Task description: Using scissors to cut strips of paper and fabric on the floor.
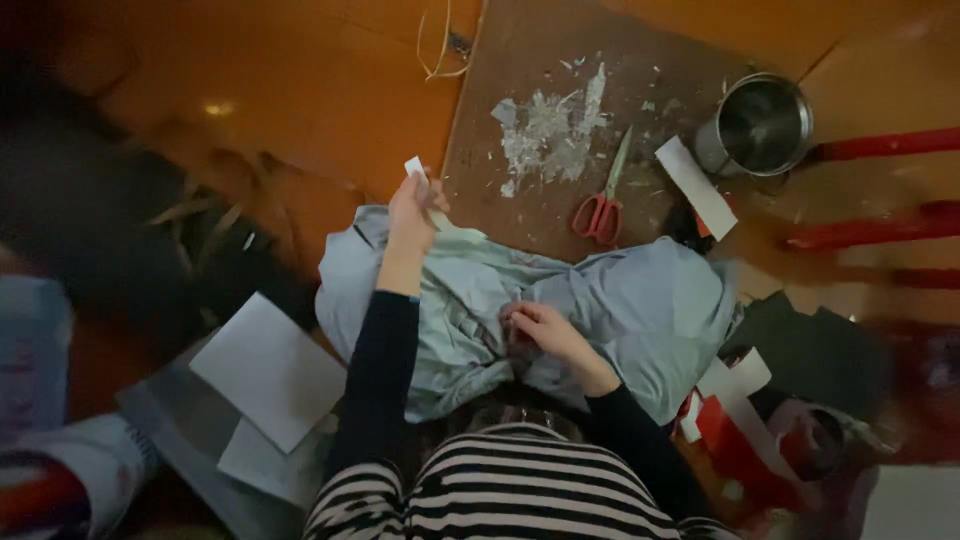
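Left hand (412, 212) pinches white strip (416, 168), frame centre-left | right hand (540, 328) grips pale blue cloth (640, 300), centre | we judge the strip could tear, cloth slip; scissors (602, 200) nearby.

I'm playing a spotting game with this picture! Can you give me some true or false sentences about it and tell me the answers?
1. The left hand holds up a small white paper scrap. True.
2. The scissors have blue handles. False: the handles are red.
3. The right hand rests on the light blue cloth. True.
4. The metal pot sits on the cloth. False: it stands on the floor beside the brown board.
5. The sleeves are dark. True.
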